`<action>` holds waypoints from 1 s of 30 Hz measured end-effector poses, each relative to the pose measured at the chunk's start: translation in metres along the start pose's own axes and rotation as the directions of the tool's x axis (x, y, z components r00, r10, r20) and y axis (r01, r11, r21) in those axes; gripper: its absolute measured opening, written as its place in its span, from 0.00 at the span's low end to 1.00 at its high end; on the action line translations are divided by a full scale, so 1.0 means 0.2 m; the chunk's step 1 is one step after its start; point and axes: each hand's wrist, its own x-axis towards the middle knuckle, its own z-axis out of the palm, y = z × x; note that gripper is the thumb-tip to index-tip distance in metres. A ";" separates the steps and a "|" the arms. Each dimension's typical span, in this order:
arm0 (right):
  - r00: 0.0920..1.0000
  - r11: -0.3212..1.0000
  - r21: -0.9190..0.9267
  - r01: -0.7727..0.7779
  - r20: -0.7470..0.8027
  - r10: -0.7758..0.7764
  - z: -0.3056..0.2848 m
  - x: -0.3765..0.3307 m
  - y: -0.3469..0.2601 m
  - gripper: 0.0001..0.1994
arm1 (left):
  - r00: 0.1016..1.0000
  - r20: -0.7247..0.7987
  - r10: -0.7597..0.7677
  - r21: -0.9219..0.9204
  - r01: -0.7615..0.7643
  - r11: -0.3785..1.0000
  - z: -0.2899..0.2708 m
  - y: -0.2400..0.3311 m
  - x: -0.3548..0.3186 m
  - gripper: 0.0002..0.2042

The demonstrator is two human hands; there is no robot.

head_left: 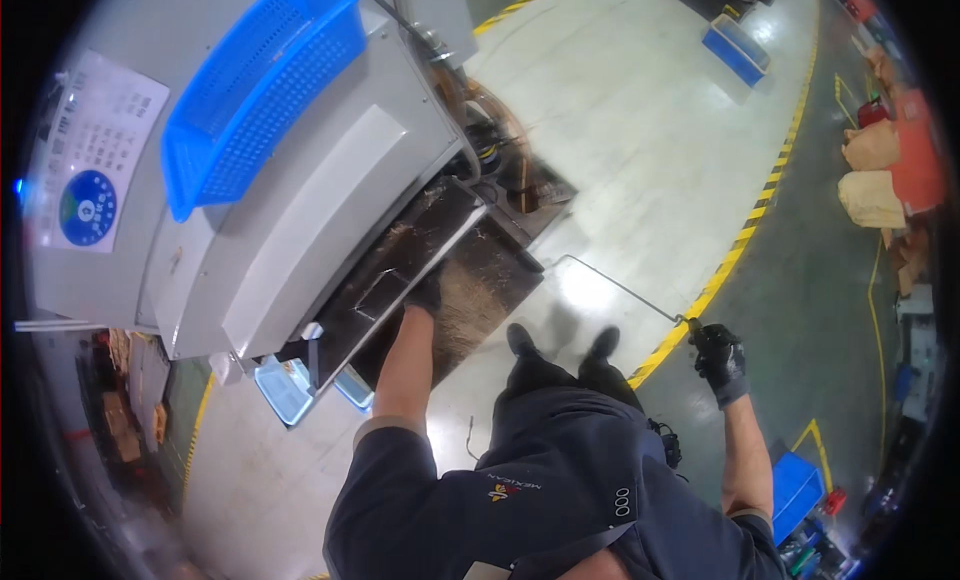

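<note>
My right hand (pixel 717 360), in a dark glove, is closed on one end of a long thin metal hook rod (pixel 625 290). The rod reaches left over the pale floor, and its far end is bent. My left hand (pixel 424 296), also in a dark glove, is down at the dark metal tray (pixel 515 270) of the machine, by a long light metal bar (pixel 400 290). Its fingers blend into the dark tray, so their grip is hidden. Tangled, straw-coloured shavings (pixel 468 305) lie in the tray beside this hand.
A grey machine (pixel 310 220) fills the left, with a blue perforated basket (pixel 265 100) on top. A light blue bin (pixel 285 388) stands below it. Yellow-black tape (pixel 745 230) curves along the floor. Blue crates (pixel 735 50) sit farther off and at lower right.
</note>
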 end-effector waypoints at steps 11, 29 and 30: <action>0.784 0.637 -0.483 0.601 0.197 -0.589 0.10 0.47 0.37 0.13 | 0.962 0.136 0.236 0.953 -0.192 0.236 0.29 -0.16 -0.15 0.21; 0.694 0.672 -0.177 0.719 0.229 -0.682 0.00 0.54 -0.23 0.03 | 0.905 0.308 0.293 0.923 -0.359 0.137 0.54 0.11 0.57 0.18; 0.709 0.685 -0.185 0.705 0.231 -0.667 -0.01 0.50 -0.24 0.03 | 0.919 0.303 0.252 0.945 -0.324 0.045 0.55 0.12 0.58 0.19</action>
